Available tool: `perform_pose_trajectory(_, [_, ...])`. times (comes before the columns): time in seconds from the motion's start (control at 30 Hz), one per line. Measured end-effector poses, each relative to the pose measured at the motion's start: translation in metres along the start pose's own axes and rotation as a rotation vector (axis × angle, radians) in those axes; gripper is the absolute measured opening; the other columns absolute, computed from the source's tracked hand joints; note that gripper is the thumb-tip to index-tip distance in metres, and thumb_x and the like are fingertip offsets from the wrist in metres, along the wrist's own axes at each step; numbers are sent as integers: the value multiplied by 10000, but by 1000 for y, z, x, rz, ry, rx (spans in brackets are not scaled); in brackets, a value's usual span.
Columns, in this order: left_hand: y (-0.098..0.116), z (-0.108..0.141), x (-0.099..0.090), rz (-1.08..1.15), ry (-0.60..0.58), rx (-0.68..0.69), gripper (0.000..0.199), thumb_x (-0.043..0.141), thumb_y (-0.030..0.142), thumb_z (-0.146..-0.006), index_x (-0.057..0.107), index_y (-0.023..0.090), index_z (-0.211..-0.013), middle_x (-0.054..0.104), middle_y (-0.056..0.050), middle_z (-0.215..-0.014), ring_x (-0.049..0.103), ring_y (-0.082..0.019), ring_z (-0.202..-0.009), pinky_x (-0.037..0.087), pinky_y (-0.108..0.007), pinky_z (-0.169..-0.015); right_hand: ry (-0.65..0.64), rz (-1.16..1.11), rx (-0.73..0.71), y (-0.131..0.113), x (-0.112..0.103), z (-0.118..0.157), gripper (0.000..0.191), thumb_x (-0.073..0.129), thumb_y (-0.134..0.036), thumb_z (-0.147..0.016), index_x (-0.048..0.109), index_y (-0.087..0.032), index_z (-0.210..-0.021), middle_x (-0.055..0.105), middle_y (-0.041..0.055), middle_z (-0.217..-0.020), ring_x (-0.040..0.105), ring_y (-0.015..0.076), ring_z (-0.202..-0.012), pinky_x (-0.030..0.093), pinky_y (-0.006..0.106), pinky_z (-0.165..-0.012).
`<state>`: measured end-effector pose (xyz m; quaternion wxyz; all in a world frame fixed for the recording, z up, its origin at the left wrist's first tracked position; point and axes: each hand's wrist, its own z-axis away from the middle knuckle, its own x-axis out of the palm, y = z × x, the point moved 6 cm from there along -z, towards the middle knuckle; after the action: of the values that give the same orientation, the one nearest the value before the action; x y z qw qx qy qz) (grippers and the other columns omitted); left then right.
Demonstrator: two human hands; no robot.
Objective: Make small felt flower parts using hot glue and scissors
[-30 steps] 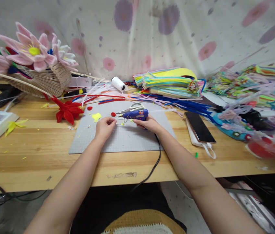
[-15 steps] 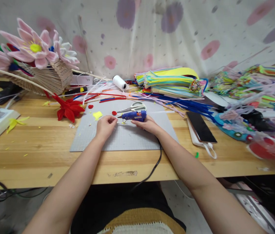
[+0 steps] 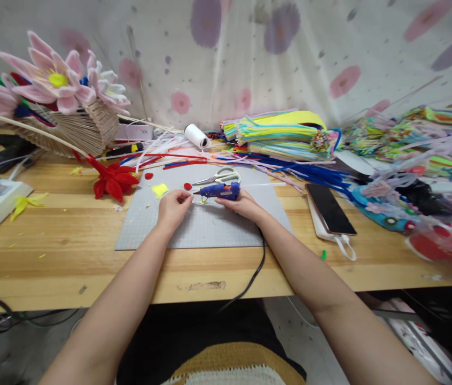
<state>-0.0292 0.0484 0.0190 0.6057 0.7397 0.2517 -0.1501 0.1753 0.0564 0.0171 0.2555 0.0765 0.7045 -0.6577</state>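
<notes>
My right hand (image 3: pixel 246 204) is wrapped round a blue hot glue gun (image 3: pixel 220 191), with a clear glue stick (image 3: pixel 266 185) jutting from its back end and its nozzle pointing left. The nozzle tip is close to the fingertips of my left hand (image 3: pixel 173 207). Those fingers are pinched together; whatever they hold is too small to make out. Just beyond the glue gun lie scissors (image 3: pixel 220 175) with pale handles and a small red round piece (image 3: pixel 188 186). Beneath both hands is a grey cutting mat (image 3: pixel 213 232).
A red fuzzy flower (image 3: pixel 114 180) and a basket with pink flowers (image 3: pixel 57 80) stand on the left. Bundles of pipe cleaners (image 3: pixel 282 133) line the back. A phone (image 3: pixel 331 208) lies on the right. The glue gun's black cord (image 3: pixel 255 272) hangs over the table edge.
Almost nothing differs. Both hands and the glue gun keep their places, with only a very slight shift of the view.
</notes>
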Motion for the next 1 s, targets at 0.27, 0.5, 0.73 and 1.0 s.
perform_pose_trajectory(0.27, [-1,-1,0,-14,2,12,168,565,323,-712,658,186,-745,666,-7,-727,591,-127,-648,484,-249,-655,0,16,-20,-3,0,1,427,641,-550,-657,652,-153,-816,528,-19,-558,443,93,-528,369,230,-550])
perform_pose_trajectory(0.5, [0,0,0,-16,-8,17,167,567,327,-718,659,190,-743,665,-15,-735,591,-135,-665,482,-258,-655,20,4,-34,-4,-1,1,390,646,-525,-660,648,-160,-797,517,-19,-556,449,102,-556,374,233,-561])
perform_pose_trajectory(0.73, [6,0,-2,-35,7,43,133,586,293,-722,668,191,-744,671,-19,-770,590,-135,-695,467,-264,-708,33,4,-21,-2,-3,1,404,644,-546,-649,637,-159,-765,510,-23,-551,438,96,-546,360,227,-543])
perform_pose_trajectory(1.0, [7,-1,-2,-15,7,103,117,584,271,-730,666,188,-746,669,-19,-784,577,-131,-706,458,-259,-718,48,0,4,1,-9,1,396,644,-547,-647,608,-158,-715,511,-26,-539,434,94,-531,353,237,-540])
